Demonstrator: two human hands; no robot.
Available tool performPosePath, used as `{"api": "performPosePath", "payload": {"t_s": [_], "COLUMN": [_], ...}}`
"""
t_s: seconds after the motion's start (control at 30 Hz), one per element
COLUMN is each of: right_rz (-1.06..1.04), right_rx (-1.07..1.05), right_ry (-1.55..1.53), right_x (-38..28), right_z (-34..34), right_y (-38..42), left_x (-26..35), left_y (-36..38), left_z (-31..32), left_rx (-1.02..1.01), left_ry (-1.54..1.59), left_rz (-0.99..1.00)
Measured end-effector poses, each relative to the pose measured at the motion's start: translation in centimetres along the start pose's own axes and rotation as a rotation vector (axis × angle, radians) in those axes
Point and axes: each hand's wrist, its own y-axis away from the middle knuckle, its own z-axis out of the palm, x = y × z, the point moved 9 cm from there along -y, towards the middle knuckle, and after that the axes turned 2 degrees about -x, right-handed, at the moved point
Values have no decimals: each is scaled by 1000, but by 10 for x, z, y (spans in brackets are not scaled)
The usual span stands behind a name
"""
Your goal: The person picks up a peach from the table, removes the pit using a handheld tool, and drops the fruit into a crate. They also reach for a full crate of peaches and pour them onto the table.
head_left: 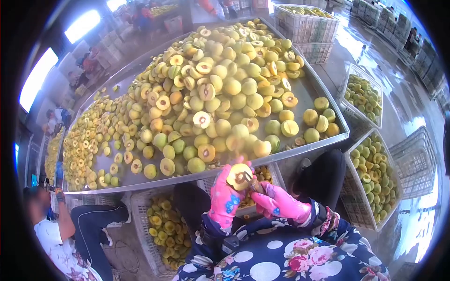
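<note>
My left hand [223,195], in a pink glove, is closed around a halved yellow peach [236,175] with its cut face turned up. In my pink-gloved right hand [277,201] is a pitting tool [256,185] with a short handle and a small metal tip. The tip rests at the brown centre of the peach half. Both hands are just off the near edge of a metal table [220,174], above a crate [276,174] of cut pieces between my knees. A large heap of peaches [206,93], many of them halved, covers much of the table.
A crate of peach halves [168,229] stands to my left. At my right are a full crate [372,175], another crate [363,96] and a grey crate [412,161]. Stacked crates [307,30] stand beyond the table. A person [70,234] sits at the left.
</note>
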Motion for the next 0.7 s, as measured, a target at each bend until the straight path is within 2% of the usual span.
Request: {"api": "performPosePath", "payload": {"t_s": [0.17,0.27,0.47,0.7], "right_rz": [0,0,-1,-11], "right_rx": [46,38,72,104], "right_ry": [21,-15,2,14], "right_x": [-4,0,3,0], "right_z": [0,2,3,2], "right_y": [3,0,-1,2], "left_x": [-1,-2,-6,-7], "left_y": [2,3,5,7], "left_z": [3,-6,-6,-3], "left_rx": [14,137,221,228], "left_ry": [11,-130,-104,-101], "left_rz": [34,54,95,147]}}
